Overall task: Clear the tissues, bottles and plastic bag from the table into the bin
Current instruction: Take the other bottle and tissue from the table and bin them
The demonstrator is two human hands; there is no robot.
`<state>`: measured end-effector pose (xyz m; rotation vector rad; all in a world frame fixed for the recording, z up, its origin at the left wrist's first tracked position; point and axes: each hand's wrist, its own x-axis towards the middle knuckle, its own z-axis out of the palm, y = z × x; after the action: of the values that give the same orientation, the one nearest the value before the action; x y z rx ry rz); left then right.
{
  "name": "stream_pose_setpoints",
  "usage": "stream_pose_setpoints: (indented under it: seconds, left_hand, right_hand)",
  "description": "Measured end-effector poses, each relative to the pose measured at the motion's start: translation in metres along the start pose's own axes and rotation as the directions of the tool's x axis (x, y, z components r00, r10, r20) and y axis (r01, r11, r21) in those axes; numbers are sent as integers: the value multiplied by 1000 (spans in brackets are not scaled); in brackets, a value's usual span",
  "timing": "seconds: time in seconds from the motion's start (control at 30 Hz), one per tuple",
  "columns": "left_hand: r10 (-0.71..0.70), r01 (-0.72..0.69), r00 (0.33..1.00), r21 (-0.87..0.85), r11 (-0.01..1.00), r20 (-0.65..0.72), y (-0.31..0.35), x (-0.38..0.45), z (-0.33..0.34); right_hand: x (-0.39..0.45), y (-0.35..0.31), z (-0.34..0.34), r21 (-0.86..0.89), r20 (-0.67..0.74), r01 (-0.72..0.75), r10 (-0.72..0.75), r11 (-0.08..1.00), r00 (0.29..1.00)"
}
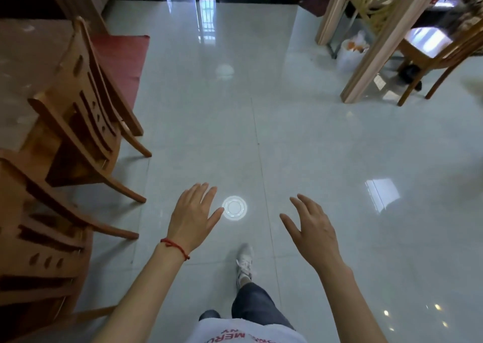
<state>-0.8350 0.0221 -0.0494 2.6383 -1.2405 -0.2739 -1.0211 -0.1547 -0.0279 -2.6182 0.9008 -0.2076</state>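
My left hand and my right hand are held out in front of me over the glossy tiled floor, fingers spread, holding nothing. A red string circles my left wrist. A white plastic bag with something orange inside sits on the floor under the far right table. The brown table on the left shows a bare top here. No tissues, bottles or bin are in view.
Two wooden chairs stand along the left table, with a red mat beyond them. Another chair stands by the right table. My foot in a white shoe steps on open floor between them.
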Motion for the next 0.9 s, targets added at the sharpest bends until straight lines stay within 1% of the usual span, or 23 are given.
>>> stream_pose_setpoints:
  seconds: [0.17,0.3,0.43,0.57,0.67,0.8,0.9]
  left_hand:
    - [-39,39,999,3,999,6,-6,100,-11]
    - [-53,53,998,-3,999,-32,-10,177,-27]
    - [-107,102,990,-63,993,-88,-22,240,-39]
    - [-112,105,989,-84,991,-92,-42,312,-45]
    - [-95,88,992,-86,992,-81,-63,372,-47]
    - [-73,68,995,-68,995,-69,-95,455,-62]
    - [-71,67,995,-45,997,-70,-118,512,-80]
  right_hand:
    - [110,9,-4,0,44,33,-33,999,998]
    - [198,11,-11,-31,62,108,-105,994,992]
    - [270,7,-13,-6,91,106,-105,994,990]
    - [345,6,-4,8,157,96,-96,995,983]
    - [406,2,3,5,125,87,-87,996,988]
    - [492,-11,8,21,125,63,-65,998,990]
    - [554,-23,9,29,102,82,-84,996,991]
